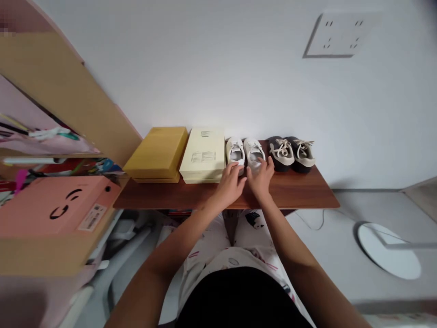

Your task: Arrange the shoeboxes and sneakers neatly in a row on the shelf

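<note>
Side by side on a reddish-brown wooden shelf [205, 196] stand two white sneakers, toes toward the wall. My left hand [229, 186] is at the heel of the left white sneaker [235, 145], its fingers bent over the rim and the thumb to the right. Around the heel of the right white sneaker [253, 146] my right hand [261, 179] is closed, thumb on one side and fingers on the other. Both heels are partly hidden by my hands. To their right sits a pair of dark shoes [282, 152] with cream laces and heels.
Left of the sneakers lie a pale yellow box [204, 152] and a mustard yellow box [159, 152]. A pink box [61, 202] rests on the shelving at far left. Wall sockets [343, 35] are up right; a round white base [389, 250] stands on the floor.
</note>
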`<act>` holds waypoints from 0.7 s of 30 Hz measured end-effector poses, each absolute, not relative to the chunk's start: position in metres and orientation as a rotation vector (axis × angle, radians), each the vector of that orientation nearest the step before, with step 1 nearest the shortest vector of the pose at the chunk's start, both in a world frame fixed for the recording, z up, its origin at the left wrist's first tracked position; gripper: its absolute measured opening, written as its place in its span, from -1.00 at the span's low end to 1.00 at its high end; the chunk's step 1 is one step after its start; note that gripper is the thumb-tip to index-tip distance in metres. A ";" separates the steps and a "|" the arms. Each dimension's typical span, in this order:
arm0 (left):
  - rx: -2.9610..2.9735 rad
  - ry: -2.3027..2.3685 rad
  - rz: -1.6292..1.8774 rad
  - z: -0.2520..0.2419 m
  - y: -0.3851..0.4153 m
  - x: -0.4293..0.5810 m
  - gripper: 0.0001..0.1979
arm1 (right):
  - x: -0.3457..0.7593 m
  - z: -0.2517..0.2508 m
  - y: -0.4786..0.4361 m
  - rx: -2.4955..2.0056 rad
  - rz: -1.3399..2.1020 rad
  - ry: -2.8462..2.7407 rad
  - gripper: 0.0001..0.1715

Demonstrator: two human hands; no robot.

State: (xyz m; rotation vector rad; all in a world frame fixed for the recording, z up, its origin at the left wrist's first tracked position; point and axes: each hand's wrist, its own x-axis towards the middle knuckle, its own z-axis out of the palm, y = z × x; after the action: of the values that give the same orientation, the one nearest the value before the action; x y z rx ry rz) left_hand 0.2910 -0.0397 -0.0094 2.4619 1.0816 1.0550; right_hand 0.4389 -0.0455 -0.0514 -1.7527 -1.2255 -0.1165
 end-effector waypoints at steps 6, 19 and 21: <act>2.225 1.710 0.738 -0.013 0.013 0.375 -0.74 | 0.476 -0.049 -0.031 -1.741 0.250 -1.094 -0.41; 1.399 1.651 1.319 -0.034 0.046 0.379 -0.78 | 0.470 -0.065 -0.065 -1.396 0.902 -0.419 -0.15; 1.473 1.703 1.298 -0.036 0.041 0.379 -0.64 | 0.486 -0.067 -0.082 -1.591 0.873 -0.618 -0.13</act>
State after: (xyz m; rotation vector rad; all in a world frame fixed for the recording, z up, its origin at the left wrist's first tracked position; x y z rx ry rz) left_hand 0.3792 0.0409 -0.0357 1.4728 1.7032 1.2980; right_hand 0.4865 -0.0823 -0.0674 -1.5907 -0.6182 0.8728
